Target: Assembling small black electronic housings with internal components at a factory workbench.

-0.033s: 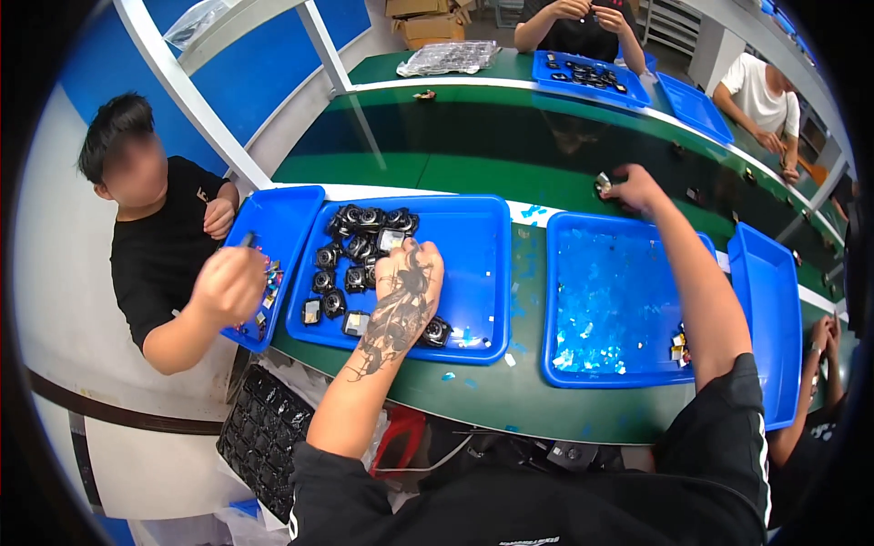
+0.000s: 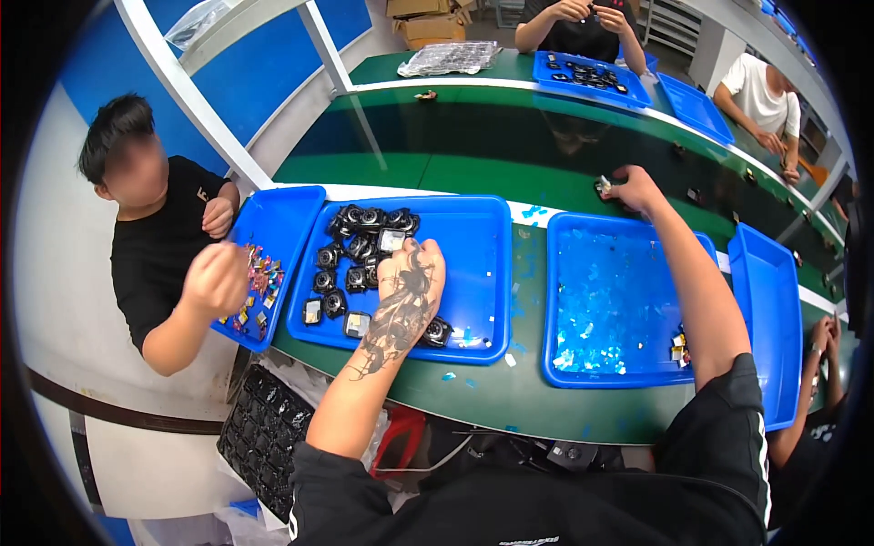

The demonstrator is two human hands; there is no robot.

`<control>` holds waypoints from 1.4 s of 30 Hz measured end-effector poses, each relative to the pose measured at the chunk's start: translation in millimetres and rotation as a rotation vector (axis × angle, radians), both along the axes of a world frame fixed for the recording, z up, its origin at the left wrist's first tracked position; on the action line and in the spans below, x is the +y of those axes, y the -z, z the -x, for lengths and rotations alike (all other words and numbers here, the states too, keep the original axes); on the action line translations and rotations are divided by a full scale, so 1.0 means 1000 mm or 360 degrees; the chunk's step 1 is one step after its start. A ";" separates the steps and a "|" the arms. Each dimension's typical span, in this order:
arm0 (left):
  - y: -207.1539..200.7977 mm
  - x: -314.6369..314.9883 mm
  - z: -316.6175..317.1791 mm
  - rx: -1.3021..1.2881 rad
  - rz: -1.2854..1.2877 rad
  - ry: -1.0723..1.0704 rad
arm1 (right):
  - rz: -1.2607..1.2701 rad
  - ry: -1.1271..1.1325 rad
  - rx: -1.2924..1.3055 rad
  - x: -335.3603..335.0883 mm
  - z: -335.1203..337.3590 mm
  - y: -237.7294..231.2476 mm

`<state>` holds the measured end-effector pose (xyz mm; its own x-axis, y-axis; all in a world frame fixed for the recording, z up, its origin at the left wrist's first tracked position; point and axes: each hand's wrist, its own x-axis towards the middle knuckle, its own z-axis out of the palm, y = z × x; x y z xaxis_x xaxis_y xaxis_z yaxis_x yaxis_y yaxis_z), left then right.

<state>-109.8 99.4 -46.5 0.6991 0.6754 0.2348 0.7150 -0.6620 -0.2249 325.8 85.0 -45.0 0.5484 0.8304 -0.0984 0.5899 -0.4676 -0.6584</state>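
Observation:
My left hand [image 2: 410,278], its back tattooed, is curled palm down over a blue tray [image 2: 464,282] of small black cameras [image 2: 369,217]. Its fingertips are hidden, and I cannot make out what they hold. Just beyond the knuckles lies a camera with a pale rear screen [image 2: 391,239]. My right hand [image 2: 637,191] reaches over the far rim of another blue tray [image 2: 619,282]. Its fingers close on a small dark part with a white and gold piece [image 2: 604,187], at the near edge of the dark green belt [image 2: 510,168].
Bits of blue film and a few small parts [image 2: 679,348] lie in the right tray. Farther right is another blue tray [image 2: 769,337]. At left, a co-worker's hand [image 2: 214,278] hovers over a tray of colourful small parts [image 2: 264,273]. More people sit across the belt.
The co-worker's hand at left has shifted slightly left, uncovering more of the colourful parts. The part in my right hand is tilted a little differently. My left hand has barely moved.

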 end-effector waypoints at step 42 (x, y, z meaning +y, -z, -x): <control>-0.039 -0.071 -0.106 -0.1810 0.2493 0.0615 | -0.0834 0.0120 0.0457 -0.238 0.112 -0.073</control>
<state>-3.9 28.7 -7.4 0.8165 0.5747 0.0555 -0.1238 0.0804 0.9890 214.0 -152.9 28.4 0.6197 0.7682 0.1608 0.3322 -0.0711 -0.9405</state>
